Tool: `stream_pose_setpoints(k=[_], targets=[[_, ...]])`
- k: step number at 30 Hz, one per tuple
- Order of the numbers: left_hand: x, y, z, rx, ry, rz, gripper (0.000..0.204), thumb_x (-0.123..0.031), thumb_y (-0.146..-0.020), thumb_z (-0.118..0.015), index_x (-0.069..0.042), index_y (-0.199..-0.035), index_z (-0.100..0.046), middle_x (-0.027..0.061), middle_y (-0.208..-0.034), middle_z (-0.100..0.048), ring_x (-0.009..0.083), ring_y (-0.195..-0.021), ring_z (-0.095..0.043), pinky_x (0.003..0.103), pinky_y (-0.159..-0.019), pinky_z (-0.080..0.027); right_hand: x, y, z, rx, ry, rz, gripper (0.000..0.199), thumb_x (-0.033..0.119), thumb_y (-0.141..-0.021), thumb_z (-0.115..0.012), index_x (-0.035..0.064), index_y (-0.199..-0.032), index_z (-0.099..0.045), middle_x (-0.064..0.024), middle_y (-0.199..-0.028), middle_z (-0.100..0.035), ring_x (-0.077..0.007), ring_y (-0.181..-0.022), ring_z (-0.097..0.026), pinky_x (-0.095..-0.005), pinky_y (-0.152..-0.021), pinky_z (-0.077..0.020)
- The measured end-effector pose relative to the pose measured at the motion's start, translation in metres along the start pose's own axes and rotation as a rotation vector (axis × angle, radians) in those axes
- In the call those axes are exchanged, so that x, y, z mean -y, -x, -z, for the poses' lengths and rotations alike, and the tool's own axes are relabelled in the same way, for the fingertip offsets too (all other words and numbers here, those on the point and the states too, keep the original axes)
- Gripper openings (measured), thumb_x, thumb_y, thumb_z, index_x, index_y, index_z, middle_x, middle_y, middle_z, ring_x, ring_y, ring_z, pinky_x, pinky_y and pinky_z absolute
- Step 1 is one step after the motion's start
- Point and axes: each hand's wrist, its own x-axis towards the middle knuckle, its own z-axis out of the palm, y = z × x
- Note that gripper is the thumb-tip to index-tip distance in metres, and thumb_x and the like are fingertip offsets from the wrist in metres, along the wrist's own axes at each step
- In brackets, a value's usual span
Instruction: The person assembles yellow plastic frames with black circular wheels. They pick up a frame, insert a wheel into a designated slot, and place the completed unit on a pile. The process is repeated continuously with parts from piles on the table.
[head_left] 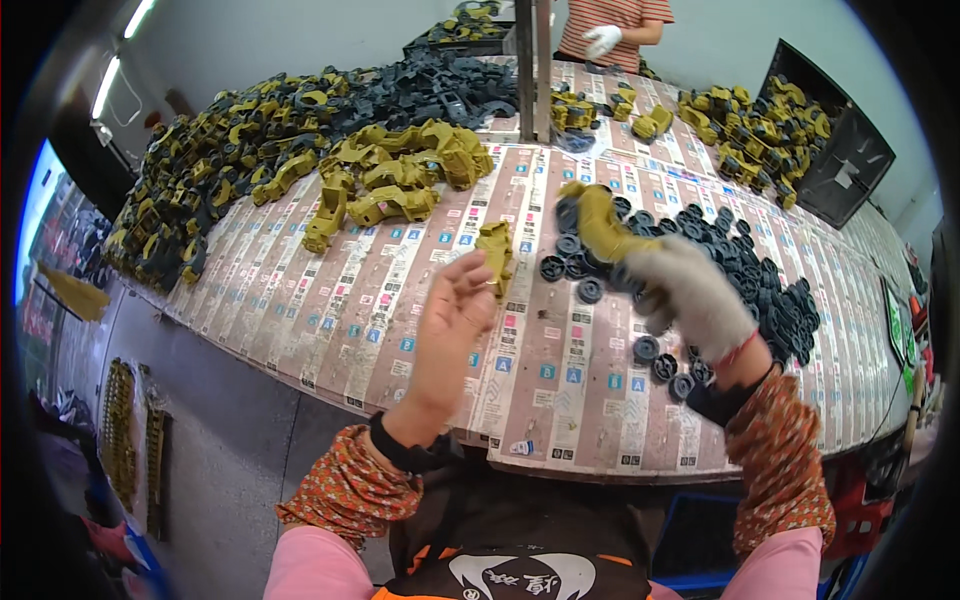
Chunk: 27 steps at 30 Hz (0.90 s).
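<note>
we see right hand (690, 295) closed on yellow shell (608, 228), just right of frame centre, by black wheels (772, 290) | left hand (462, 305) apart from it, half-curled at yellow part (495, 250); can't tell if gripping | we judge shell light, stiff plastic, slightly slick, thin edges fragile | we'd pinch mid-body, across its sides

I'm in an assembly workshop: yellow shells (455, 155) heaped in quantity, black wheels (770, 290) piled on one broad table (330, 330), a gloved co-worker (612, 28) opposite, tube lights (105, 88).
</note>
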Motion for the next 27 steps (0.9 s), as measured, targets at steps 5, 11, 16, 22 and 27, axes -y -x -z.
stream_pose_setpoints(k=[5, 11, 16, 22, 27], targets=[[-0.003, -0.051, 0.058, -0.177, -0.225, -0.036, 0.036, -0.011, -0.104, -0.062, -0.011, -0.140, -0.058, 0.0009, -0.123, -0.062, 0.0098, -0.106, -0.059, 0.026, -0.090, -0.049, -0.010, -0.114, 0.081, -0.084, 0.257, 0.368, 0.046, 0.034, -0.099, -0.071, -0.0019, -0.126, -0.061, -0.0077, -0.097, -0.068, -0.0154, -0.076, -0.066, -0.0273, -0.067, -0.0571], [0.015, -0.120, 0.133, -0.206, -0.559, -0.173, 0.034, -0.013, -0.101, -0.066, -0.005, -0.134, -0.060, 0.0075, -0.114, -0.066, 0.0173, -0.102, -0.063, 0.032, -0.090, -0.052, 0.018, -0.131, 0.037, -0.384, 0.263, 0.326, 0.078, 0.038, -0.087, -0.075, -0.0054, -0.148, -0.053, -0.0215, -0.120, -0.069, -0.0247, -0.096, -0.070, -0.0358, -0.085, -0.0582], [0.011, -0.135, 0.077, 0.036, -0.812, 0.133, 0.057, -0.044, -0.100, -0.070, -0.001, -0.136, -0.059, 0.0186, -0.119, -0.071, 0.0285, -0.109, -0.069, 0.037, -0.095, -0.053, -0.011, -0.091, 0.005, -0.266, 0.592, 0.364, 0.065, 0.033, -0.088, -0.073, -0.0006, -0.141, -0.060, -0.0230, -0.115, -0.072, -0.0307, -0.104, -0.072, -0.0398, -0.092, -0.0565], [0.047, -0.130, 0.030, 0.162, -0.872, 0.207, 0.081, -0.056, -0.089, -0.084, 0.005, -0.132, -0.052, 0.0149, -0.099, -0.070, 0.0186, -0.089, -0.069, 0.034, -0.077, -0.057, -0.036, -0.009, 0.011, -0.230, 0.642, 0.514, 0.036, 0.016, -0.094, -0.069, 0.0008, -0.127, -0.067, -0.0153, -0.116, -0.072, -0.0271, -0.105, -0.071, -0.0361, -0.090, -0.0568], [0.054, -0.103, 0.026, 0.267, -0.665, 0.185, 0.054, -0.031, -0.092, -0.087, -0.005, -0.116, -0.046, 0.0068, -0.102, -0.063, 0.0114, -0.086, -0.063, 0.028, -0.073, -0.054, -0.058, 0.032, 0.044, -0.281, 0.768, 0.425, 0.017, 0.011, -0.097, -0.066, 0.0003, -0.108, -0.073, -0.0149, -0.094, -0.073, -0.0250, -0.086, -0.073, -0.0358, -0.079, -0.0567]])
